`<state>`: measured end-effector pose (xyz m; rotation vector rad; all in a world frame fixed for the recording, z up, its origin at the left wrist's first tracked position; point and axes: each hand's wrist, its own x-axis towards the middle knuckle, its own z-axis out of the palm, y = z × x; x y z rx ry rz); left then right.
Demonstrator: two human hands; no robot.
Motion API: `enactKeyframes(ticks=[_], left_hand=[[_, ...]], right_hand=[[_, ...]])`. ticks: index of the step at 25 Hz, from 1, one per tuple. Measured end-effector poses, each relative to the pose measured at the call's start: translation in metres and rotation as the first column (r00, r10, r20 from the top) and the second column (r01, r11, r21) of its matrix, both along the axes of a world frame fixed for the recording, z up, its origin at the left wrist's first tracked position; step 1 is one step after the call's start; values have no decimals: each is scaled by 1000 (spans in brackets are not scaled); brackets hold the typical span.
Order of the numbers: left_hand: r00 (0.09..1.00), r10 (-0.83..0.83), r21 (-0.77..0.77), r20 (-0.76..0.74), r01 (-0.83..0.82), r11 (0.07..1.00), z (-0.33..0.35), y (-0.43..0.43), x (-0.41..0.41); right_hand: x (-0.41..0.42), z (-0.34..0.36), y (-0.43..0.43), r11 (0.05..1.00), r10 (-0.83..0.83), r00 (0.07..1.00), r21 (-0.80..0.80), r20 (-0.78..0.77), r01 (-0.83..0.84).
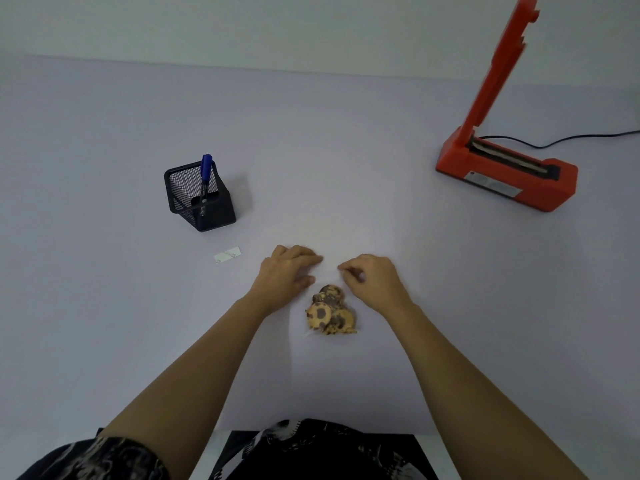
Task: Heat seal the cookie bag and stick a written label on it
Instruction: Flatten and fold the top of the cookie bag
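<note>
A clear plastic cookie bag (330, 311) with several chocolate chip cookies lies on the pale table in front of me. My left hand (289, 275) and my right hand (372, 277) both sit at the bag's far, open end, fingers curled and pinching the thin plastic there. A small white label strip (227, 255) lies flat to the left of my left hand. A blue marker (205, 180) stands in a black mesh pen holder (199, 197) further back on the left. The orange heat sealer (505, 168) stands at the back right with its arm raised.
The sealer's black power cord (568, 138) runs off to the right along the table. The table's near edge (311, 432) meets my dark patterned clothing. A pale wall rises behind the table.
</note>
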<state>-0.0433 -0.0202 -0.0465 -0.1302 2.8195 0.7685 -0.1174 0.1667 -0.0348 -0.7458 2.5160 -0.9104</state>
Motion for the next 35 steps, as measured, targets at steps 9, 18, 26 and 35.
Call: enactKeyframes(ticks=[9, 18, 26, 35], left_hand=[[988, -50, -63, 145, 60, 996, 8, -9, -14], [989, -145, 36, -24, 146, 989, 0, 0, -1], [978, -191, -12, 81, 193, 981, 4, -4, -12], [980, -201, 128, 8, 199, 972, 8, 1, -12]], right_hand=[[-17, 0, -7, 984, 6, 995, 175, 102, -24], [-6, -4, -6, 984, 173, 984, 46, 35, -174], [-12, 0, -7, 974, 152, 988, 167, 16, -153], [-6, 0, -9, 978, 163, 986, 138, -18, -159]])
